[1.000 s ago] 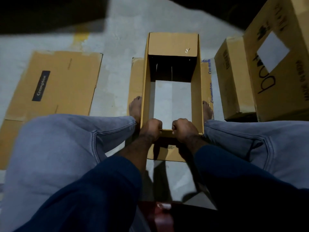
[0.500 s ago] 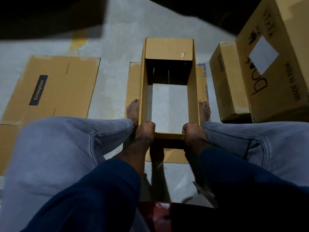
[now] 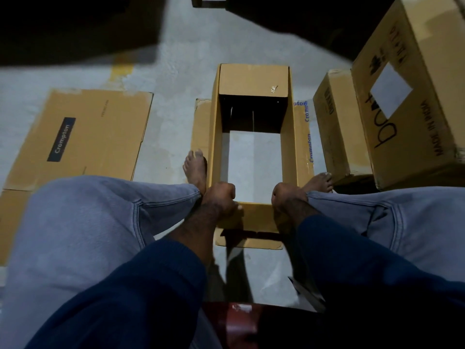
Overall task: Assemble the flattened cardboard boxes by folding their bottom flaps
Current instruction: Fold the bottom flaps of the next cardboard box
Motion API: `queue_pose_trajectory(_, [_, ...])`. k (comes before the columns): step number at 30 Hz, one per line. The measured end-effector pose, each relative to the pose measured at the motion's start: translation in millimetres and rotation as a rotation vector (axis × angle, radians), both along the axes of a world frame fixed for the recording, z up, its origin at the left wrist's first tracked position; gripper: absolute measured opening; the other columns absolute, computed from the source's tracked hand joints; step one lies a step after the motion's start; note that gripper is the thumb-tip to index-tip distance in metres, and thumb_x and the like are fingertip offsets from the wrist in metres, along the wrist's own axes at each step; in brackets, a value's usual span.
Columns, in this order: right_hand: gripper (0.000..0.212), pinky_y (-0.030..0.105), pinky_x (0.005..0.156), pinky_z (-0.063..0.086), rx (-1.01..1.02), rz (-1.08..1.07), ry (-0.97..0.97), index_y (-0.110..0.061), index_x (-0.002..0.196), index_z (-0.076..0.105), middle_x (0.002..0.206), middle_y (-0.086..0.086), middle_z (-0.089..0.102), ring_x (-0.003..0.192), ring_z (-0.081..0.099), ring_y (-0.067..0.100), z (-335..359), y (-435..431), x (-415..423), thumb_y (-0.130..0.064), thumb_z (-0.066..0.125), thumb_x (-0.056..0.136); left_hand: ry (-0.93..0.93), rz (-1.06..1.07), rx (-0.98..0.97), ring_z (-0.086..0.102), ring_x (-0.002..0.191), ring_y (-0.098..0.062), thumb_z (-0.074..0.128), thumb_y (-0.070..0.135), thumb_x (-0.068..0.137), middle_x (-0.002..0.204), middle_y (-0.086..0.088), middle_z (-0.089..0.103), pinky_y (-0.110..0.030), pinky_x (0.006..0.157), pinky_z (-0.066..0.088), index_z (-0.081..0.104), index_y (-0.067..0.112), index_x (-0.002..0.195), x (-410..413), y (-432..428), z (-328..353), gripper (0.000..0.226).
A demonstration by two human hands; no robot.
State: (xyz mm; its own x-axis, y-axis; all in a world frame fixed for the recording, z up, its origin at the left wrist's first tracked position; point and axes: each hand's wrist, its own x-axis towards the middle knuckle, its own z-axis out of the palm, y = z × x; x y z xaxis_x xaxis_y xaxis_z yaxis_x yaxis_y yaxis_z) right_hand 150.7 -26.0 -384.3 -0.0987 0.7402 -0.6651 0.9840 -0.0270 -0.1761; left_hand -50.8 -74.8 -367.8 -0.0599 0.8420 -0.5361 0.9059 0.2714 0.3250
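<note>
An opened brown cardboard box [image 3: 288, 137] stands on the floor between my bare feet, open at top and bottom so the grey floor shows through it. My left hand [image 3: 220, 197] grips the near left corner of its rim. My right hand [image 3: 285, 196] grips the near right corner. The far flap [image 3: 253, 80] is folded inward over the far end. Side flaps lie flat on the floor at left and right, and a near flap [image 3: 251, 241] lies flat below my hands.
A flattened Crompton box [image 3: 83, 137] lies on the floor to the left. Two assembled boxes [image 3: 338, 127] [image 3: 412, 96] stand at the right. My knees in grey trousers frame the box. A dark red stool edge [image 3: 234, 321] is below.
My hands have slid apart along the near rim, from its middle out to the two near corners. The box looks squarer and has shifted a little.
</note>
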Motion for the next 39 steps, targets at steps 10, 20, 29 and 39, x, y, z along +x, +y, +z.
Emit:
queue_pose_trajectory(10, [0.019, 0.037, 0.080, 0.056, 0.241, -0.240, 0.105, -0.012, 0.108, 0.068, 0.113, 0.011, 0.066, 0.102, 0.064, 0.033, 39.3, 36.4, -17.7, -0.018, 0.060, 0.091, 0.265, 0.133, 0.198, 0.051, 0.120, -0.028, 0.064, 0.032, 0.098, 0.135, -0.004, 0.052, -0.032, 0.083, 0.036, 0.061, 0.022, 0.129, -15.0, 26.0, 37.5, 0.032])
queue_pose_trajectory(20, [0.046, 0.050, 0.094, 0.055, 0.267, -0.548, 0.046, -0.011, 0.133, 0.050, 0.132, 0.017, 0.055, 0.121, 0.056, 0.040, 22.6, 74.1, 12.2, -0.020, 0.066, 0.090, 0.022, 0.376, 0.048, 0.051, 0.123, -0.043, 0.069, 0.026, 0.093, 0.145, -0.020, 0.040, -0.049, 0.094, 0.052, 0.039, 0.010, 0.143, -52.3, 72.2, -9.1, 0.061])
queue_pose_trajectory(29, [0.031, 0.040, 0.085, 0.053, 0.200, -0.374, -0.019, 0.004, 0.126, 0.058, 0.128, 0.022, 0.060, 0.117, 0.061, 0.039, 3.3, 96.9, 13.2, -0.011, 0.060, 0.099, 0.103, 0.347, -0.016, 0.068, 0.100, -0.034, 0.065, 0.016, 0.094, 0.111, -0.018, 0.070, -0.029, 0.061, 0.047, 0.069, -0.001, 0.108, -62.9, 105.3, -34.7, 0.022])
queue_pose_trajectory(39, [0.017, 0.046, 0.073, 0.064, 0.047, -0.388, 0.064, 0.000, 0.101, 0.059, 0.097, 0.016, 0.063, 0.082, 0.067, 0.033, 38.0, 42.7, 12.4, -0.010, 0.069, 0.091, -0.074, 0.434, -0.310, 0.070, 0.054, -0.024, 0.073, -0.001, 0.084, 0.073, -0.017, 0.071, -0.025, 0.037, 0.051, 0.066, -0.003, 0.088, -67.9, 50.3, -8.8, 0.008])
